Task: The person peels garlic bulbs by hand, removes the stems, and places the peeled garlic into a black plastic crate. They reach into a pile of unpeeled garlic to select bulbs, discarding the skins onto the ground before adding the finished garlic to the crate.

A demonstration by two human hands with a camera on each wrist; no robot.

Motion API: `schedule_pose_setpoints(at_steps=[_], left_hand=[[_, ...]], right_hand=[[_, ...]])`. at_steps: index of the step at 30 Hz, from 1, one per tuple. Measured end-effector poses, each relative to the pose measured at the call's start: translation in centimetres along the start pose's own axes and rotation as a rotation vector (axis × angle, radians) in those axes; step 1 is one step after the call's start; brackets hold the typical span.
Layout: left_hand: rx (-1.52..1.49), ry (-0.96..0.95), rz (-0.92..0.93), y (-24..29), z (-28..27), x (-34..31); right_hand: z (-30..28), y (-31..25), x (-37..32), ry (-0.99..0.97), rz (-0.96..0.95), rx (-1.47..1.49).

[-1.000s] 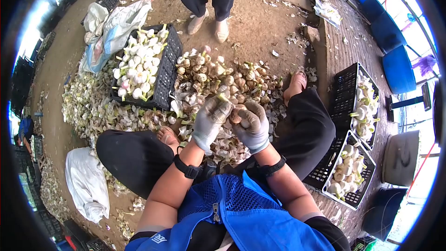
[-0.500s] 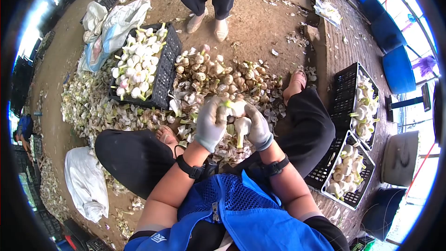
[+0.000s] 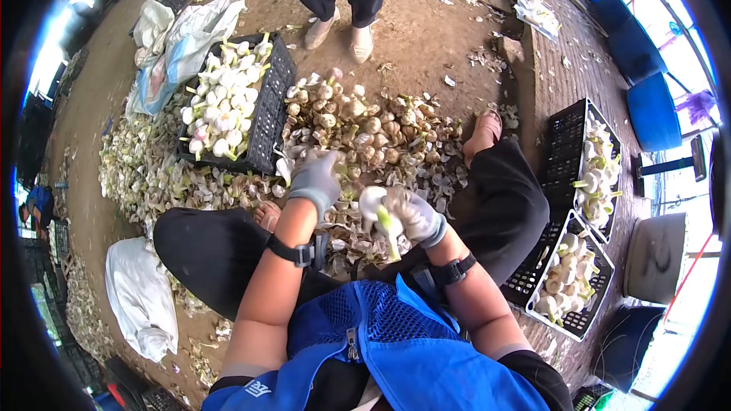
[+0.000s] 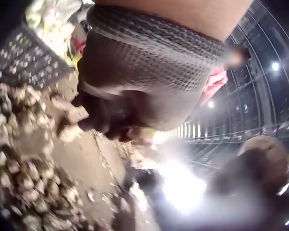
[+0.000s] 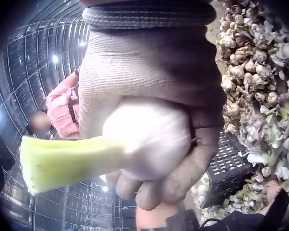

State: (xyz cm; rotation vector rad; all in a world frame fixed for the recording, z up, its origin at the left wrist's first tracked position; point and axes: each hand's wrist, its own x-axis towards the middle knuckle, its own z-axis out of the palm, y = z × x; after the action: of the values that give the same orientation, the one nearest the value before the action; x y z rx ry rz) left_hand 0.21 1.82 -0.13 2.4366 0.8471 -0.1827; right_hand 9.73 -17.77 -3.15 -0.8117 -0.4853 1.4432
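My gloved right hand (image 3: 413, 215) grips a white garlic bulb (image 3: 371, 201) with a cut green stem. A second pale stem (image 3: 394, 246) hangs below it in the head view. In the right wrist view the bulb (image 5: 151, 137) fills the palm, with fingers curled under it. My gloved left hand (image 3: 315, 180) is apart from the right, over the near left side of the unpeeled garlic pile (image 3: 381, 129). Its fingers bend inward in the left wrist view; I cannot tell whether they hold anything, as the palm is hidden.
A black crate (image 3: 268, 99) heaped with white garlic (image 3: 225, 99) stands ahead on the left. Two more garlic crates (image 3: 560, 152) (image 3: 582, 331) sit on boards at the right. Peelings (image 3: 145, 175) cover the ground. A white sack (image 3: 141, 297) lies left; another person's shoes (image 3: 361, 44) are ahead.
The hands were together at the garlic. My left hand has since parted from it, moving left and forward. The right hand keeps the garlic, its stem now pointing down.
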Motion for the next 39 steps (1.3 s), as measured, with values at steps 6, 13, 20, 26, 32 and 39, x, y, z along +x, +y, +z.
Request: schedule_pose_setpoints(at_steps=[6,13,20,26,32,39], left_hand=[[-0.708,0.04,0.506,1.3,2.7,-3.1],[-0.484,0.41,0.509,2.0,1.5,-4.0],[-1.144,0.265,0.326,1.9,1.1,-4.9],[-2.021,-0.107,-0.06,0.3,-0.1,-4.3],[-1.68,-0.052,-0.095,0.2,2.3,-4.1],[-1.198,1.059,0.062,-11.0,-8.6,3.6]], right_hand=[[0.4,0.2,1.3,0.481,-0.25,-0.542],[1.4,0.2,2.0,0.662,-0.211,-0.358],[-0.3,-1.7,1.7,0.967,-0.402,-0.835],[-2.0,-1.9,1.3,0.706,-0.419,-0.446],[2.7,-0.1,2.7,0.343,-0.311,-0.32],[-0.6,1.2,1.7,0.593,-0.03,-0.275]])
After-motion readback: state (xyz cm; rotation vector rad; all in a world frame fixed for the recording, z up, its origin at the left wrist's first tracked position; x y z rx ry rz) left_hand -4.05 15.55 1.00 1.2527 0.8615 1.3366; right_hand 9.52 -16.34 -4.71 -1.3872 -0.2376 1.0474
